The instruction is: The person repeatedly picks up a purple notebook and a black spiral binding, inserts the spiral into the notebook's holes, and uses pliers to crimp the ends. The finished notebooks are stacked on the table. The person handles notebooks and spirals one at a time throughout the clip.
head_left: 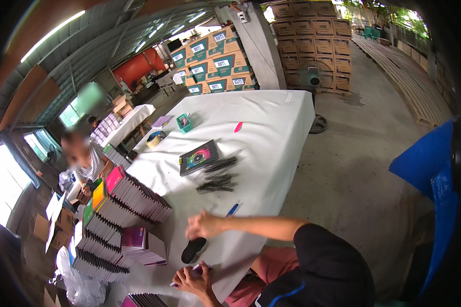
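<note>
My left hand (193, 281) is closed on a small purple notebook (198, 268) at the table's near edge, its fingers covering most of it. Reaching across from the right, my right hand (205, 225) hovers with curled fingers above a black oblong object (192, 250) of unclear kind. Whatever those fingers may pinch is too small to make out. A blue pen (232, 210) lies to the right of that hand. Farther off, a pile of black spiral binding coils (219, 179) rests beside a black notebook with a colourful round design (198, 157).
Stacks of spiral notebooks (138, 197) line the left of the white-covered table (261, 110), with purple ones (143, 246) nearer me. A green basket (184, 122), tape rolls (154, 139) and a pink piece (238, 127) lie farther back. Another person (89, 158) sits across on the left.
</note>
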{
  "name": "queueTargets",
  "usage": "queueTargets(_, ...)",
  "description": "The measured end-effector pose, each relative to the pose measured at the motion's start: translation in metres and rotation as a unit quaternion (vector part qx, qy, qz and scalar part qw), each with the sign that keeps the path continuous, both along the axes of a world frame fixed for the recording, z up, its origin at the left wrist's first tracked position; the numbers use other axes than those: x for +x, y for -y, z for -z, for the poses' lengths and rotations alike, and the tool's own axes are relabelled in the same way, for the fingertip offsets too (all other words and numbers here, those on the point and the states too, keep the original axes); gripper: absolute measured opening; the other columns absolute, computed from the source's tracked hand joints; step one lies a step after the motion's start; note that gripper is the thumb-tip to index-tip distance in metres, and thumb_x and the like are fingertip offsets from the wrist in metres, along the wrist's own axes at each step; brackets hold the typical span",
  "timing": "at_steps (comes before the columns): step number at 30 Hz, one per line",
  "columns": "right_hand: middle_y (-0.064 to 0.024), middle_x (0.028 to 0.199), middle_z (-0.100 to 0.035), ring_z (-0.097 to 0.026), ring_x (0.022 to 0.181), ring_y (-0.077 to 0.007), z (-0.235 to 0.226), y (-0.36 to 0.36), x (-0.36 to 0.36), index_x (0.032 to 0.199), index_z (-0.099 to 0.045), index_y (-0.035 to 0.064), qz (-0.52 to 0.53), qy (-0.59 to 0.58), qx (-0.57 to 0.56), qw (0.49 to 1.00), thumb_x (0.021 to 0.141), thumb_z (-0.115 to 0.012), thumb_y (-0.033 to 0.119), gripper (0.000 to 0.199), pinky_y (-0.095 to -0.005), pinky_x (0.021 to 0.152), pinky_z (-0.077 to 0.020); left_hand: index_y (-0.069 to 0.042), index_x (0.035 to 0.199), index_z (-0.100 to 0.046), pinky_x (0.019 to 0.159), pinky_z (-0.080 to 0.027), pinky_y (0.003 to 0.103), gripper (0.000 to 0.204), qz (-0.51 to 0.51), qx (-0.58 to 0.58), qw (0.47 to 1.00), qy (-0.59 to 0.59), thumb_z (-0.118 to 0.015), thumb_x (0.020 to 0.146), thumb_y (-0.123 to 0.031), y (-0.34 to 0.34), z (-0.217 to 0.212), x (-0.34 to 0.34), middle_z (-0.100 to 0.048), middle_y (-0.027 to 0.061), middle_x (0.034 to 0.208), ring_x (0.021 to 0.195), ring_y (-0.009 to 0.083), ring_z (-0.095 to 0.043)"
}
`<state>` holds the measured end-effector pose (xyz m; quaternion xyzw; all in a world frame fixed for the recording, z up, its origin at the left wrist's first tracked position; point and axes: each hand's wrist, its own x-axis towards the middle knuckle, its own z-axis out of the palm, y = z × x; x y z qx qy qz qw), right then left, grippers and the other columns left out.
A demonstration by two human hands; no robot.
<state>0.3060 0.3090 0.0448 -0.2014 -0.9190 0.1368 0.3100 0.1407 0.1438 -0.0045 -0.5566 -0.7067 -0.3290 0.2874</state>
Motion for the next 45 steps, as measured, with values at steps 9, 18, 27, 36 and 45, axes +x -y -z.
queueTargets(9, -0.0018, 0.093, -0.056, -0.057, 0.097, -0.0194, 0.029, 0.081, 0.008, 0.103, -0.064, 0.0194, -0.029, -0.004, -0.173, 0.985, 0.091, -0.053, 0.031, 0.02, -0.0443, 0.078, -0.0378, -0.011, 0.072, -0.054, 0.074, -0.034, 0.045, 0.048, -0.007, -0.028, 0.999, -0.013, -0.065, 0.061, -0.057, -0.005, 0.001, 0.015, -0.05, 0.0068, 0.076, 0.086, 0.0301, -0.05)
queueTargets(18, -0.0021, 0.094, -0.061, -0.06, 0.094, -0.0218, 0.019, 0.081, -0.014, 0.094, -0.068, 0.0138, -0.075, -0.075, -0.222, 0.969, 0.086, -0.061, 0.03, 0.019, -0.0401, 0.08, -0.0435, -0.011, 0.074, -0.053, 0.075, -0.033, 0.045, 0.057, -0.008, -0.008, 0.999, -0.032, -0.064, 0.058, -0.065, -0.007, 0.008, 0.007, -0.051, 0.0052, 0.08, 0.089, 0.0294, -0.049)
queueTargets(27, -0.0122, 0.09, -0.065, -0.064, 0.086, -0.0272, 0.025, 0.063, -0.009, 0.093, -0.072, 0.0076, -0.028, -0.12, -0.242, 0.962, 0.075, -0.069, 0.019, 0.021, -0.0355, 0.077, -0.0492, -0.012, 0.079, -0.054, 0.075, -0.034, 0.048, 0.06, -0.023, -0.045, 0.999, -0.011, -0.067, 0.057, -0.067, -0.007, 0.008, 0.009, -0.054, 0.0057, 0.088, 0.095, 0.0306, -0.05)
queueTargets(36, -0.0122, 0.093, -0.06, -0.06, 0.088, -0.027, 0.011, 0.067, -0.009, 0.099, -0.069, 0.0035, -0.101, 0.003, -0.25, 0.963, 0.083, -0.064, 0.021, 0.024, -0.0362, 0.078, -0.0461, -0.012, 0.079, -0.056, 0.081, -0.034, 0.053, 0.061, -0.024, -0.068, 0.997, 0.012, -0.069, 0.055, -0.067, -0.004, -0.004, 0.009, -0.054, 0.0053, 0.086, 0.094, 0.0296, -0.05)
queueTargets(45, -0.0119, 0.086, -0.06, -0.058, 0.081, -0.0248, 0.026, 0.065, 0.001, 0.101, -0.068, 0.0047, -0.137, -0.038, -0.288, 0.947, 0.088, -0.061, 0.023, 0.024, -0.034, 0.074, -0.0455, -0.013, 0.076, -0.057, 0.083, -0.032, 0.056, 0.053, -0.009, -0.079, 0.996, 0.051, -0.073, 0.056, -0.06, 0.001, -0.007, 0.021, -0.052, 0.004, 0.084, 0.095, 0.0284, -0.05)
